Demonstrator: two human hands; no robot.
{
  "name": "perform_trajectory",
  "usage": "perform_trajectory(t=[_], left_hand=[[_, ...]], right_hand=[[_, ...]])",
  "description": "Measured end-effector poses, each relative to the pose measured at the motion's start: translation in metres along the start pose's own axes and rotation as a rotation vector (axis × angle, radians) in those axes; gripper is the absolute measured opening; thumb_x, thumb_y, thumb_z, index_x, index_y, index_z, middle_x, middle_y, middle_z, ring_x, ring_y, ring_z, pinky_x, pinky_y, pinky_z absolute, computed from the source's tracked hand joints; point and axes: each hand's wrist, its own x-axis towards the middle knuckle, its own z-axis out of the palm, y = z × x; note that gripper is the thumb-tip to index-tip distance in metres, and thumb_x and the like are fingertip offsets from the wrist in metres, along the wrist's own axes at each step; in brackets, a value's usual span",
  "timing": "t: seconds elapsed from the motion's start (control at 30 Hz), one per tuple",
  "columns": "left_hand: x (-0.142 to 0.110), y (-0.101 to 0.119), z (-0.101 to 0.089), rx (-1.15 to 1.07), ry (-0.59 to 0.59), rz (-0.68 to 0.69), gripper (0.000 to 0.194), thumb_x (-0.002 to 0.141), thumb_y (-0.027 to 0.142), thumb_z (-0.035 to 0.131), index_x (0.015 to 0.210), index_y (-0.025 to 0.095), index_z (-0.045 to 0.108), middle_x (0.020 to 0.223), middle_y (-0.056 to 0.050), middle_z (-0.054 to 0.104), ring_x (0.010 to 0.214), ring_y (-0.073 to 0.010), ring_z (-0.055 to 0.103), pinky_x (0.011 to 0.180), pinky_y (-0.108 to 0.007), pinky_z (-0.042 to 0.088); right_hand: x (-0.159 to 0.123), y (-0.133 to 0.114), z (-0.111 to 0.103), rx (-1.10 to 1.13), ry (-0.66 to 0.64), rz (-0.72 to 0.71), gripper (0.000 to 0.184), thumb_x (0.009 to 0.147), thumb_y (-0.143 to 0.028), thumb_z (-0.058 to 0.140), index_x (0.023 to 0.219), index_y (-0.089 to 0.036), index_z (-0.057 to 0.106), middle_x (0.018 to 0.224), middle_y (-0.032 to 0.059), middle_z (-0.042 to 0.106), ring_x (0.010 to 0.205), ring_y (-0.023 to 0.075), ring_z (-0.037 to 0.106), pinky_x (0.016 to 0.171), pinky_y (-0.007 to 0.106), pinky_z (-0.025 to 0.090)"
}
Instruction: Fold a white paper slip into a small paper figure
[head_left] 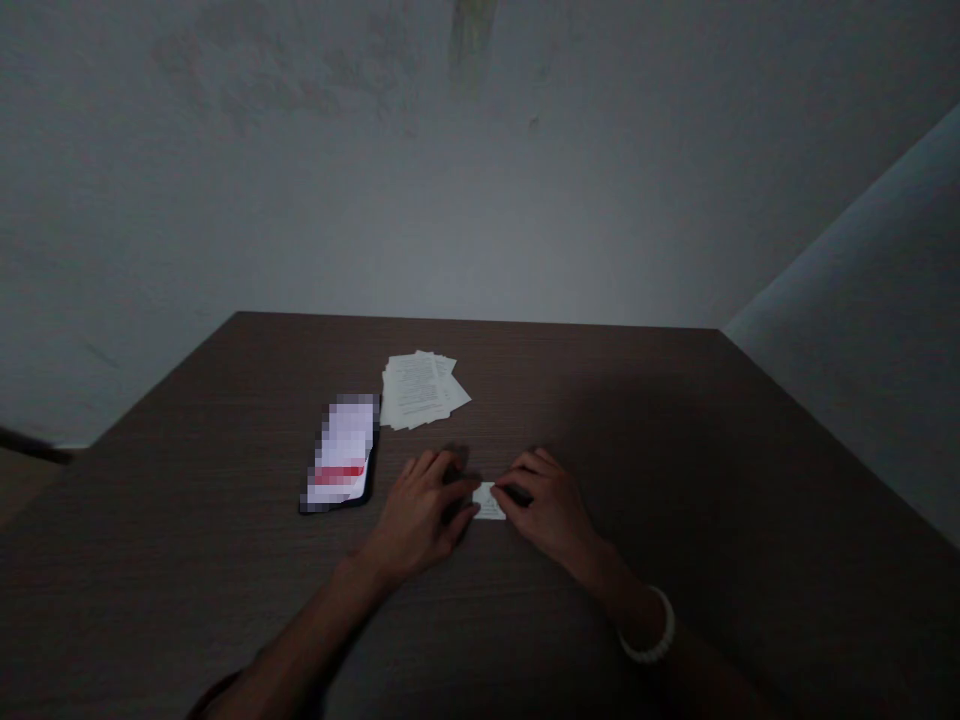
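Note:
A small white piece of paper [489, 503] with faint print, seemingly folded, lies on the table between my two hands. At its left edge, the thumb and index finger of my left hand [421, 510] hold it by the corners, the other fingers curled on the table. My right hand [551, 505] pinches the paper's right side between thumb and index finger. Around the right wrist is a pale beaded bracelet [660, 630]. The print on the small paper is too small to read.
A loose stack of printed paper sheets [416, 392] lies beyond my left hand. Left of it rests a phone [341, 455] with a lit, blurred screen. The dark wooden table [562, 350] meets a stained grey wall [525, 200] at its far edge.

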Motion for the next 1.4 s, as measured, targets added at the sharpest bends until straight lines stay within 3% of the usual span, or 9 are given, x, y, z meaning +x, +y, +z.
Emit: perform_trajectory(t=[0.53,0.9,1.07,1.17,1.27,1.4], left_hand=[[0.001,-0.001,-0.004,-0.043,-0.039,-0.007,0.03,0.089,0.023,0.054,0.116,0.027,0.069,0.115,-0.01,0.054,0.106,-0.0289,0.048,0.086,-0.044,0.042],[0.001,-0.001,-0.004,-0.067,-0.05,-0.009,0.033,0.089,0.015,0.05,0.114,0.026,0.069,0.115,-0.01,0.055,0.107,-0.0292,0.048,0.087,-0.045,0.042],[0.002,-0.001,-0.004,-0.06,-0.035,-0.025,0.029,0.089,0.02,0.053,0.112,0.026,0.07,0.114,-0.009,0.054,0.106,-0.029,0.049,0.087,-0.045,0.042],[0.002,0.0,-0.002,-0.051,-0.024,-0.033,0.025,0.09,0.027,0.056,0.11,0.025,0.07,0.112,-0.009,0.055,0.106,-0.0289,0.049,0.088,-0.045,0.043],[0.001,0.0,0.0,-0.035,-0.011,-0.032,0.025,0.089,0.035,0.06,0.108,0.024,0.071,0.112,-0.009,0.055,0.106,-0.029,0.048,0.088,-0.045,0.043],[0.0,-0.001,0.002,-0.009,-0.001,-0.02,0.024,0.086,0.036,0.065,0.107,0.024,0.07,0.112,-0.009,0.055,0.105,-0.0287,0.049,0.088,-0.045,0.043]], right_hand=[[-0.001,-0.006,0.001,-0.05,-0.036,0.008,0.013,0.082,-0.029,0.072,0.072,-0.022,0.07,0.077,0.0009,0.062,0.079,0.0171,0.055,0.07,0.029,0.043],[-0.003,-0.011,0.001,-0.132,-0.052,0.025,0.023,0.074,-0.04,0.079,0.08,-0.021,0.068,0.083,0.0019,0.063,0.085,0.0203,0.056,0.074,0.033,0.044],[-0.002,-0.009,0.001,-0.092,-0.059,0.031,0.032,0.066,-0.044,0.084,0.08,-0.021,0.068,0.084,0.0022,0.063,0.085,0.0215,0.056,0.073,0.033,0.044],[-0.001,-0.003,-0.001,-0.007,-0.083,0.013,0.024,0.072,-0.042,0.081,0.08,-0.022,0.071,0.083,0.0015,0.064,0.082,0.0192,0.056,0.073,0.031,0.044],[0.0,0.001,-0.001,0.022,-0.069,0.025,0.008,0.084,-0.029,0.071,0.079,-0.023,0.073,0.081,0.0007,0.064,0.08,0.0169,0.056,0.076,0.031,0.043],[0.001,0.002,0.0,0.041,-0.047,0.046,0.009,0.085,-0.023,0.068,0.078,-0.023,0.072,0.078,-0.0003,0.064,0.078,0.0158,0.056,0.075,0.029,0.042]])
